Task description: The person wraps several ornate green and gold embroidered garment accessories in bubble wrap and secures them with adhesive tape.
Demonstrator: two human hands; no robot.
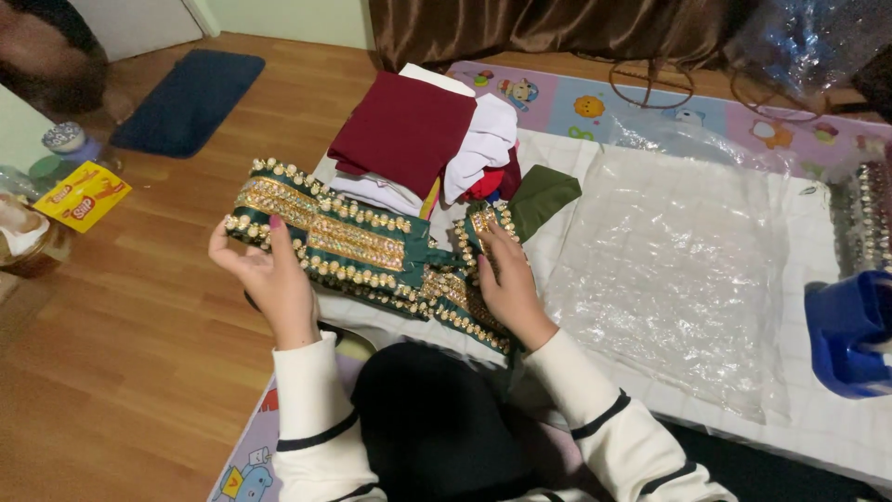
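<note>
1. Yellow flat packet [84, 195] with red lettering lies on the wood floor [139, 353] at far left, tilted, next to a small jar with a patterned lid [63, 138].
2. Clear plastic bag [669, 270], crinkled and flat, lies on the white quilted sheet [836, 428] right of the hands. More clear wrap [808, 42] is bunched at top right.
3. Blue plastic tub [850, 330] sits at the right edge, partly cut off.
4. Dark blue mat [190, 100] lies on the floor at top left.
5. Stack of folded cloth [418, 139], dark red on top with white under it, sits just behind the hands. A folded olive green piece [544, 195] lies beside it.
6. Green band with gold trim and beads [353, 246] is held up between both hands, above the sheet and in front of the stack.
7. Left hand [269, 279]: fingers curled around the band's left end, thumb on top, closed on it.
8. Right hand [506, 284]: fingers pinched on the band's folded right end, closed on it.
9. The band sags and bunches in the middle between the hands, near the right hand.
10. Both sleeves are white with a dark stripe.
</note>
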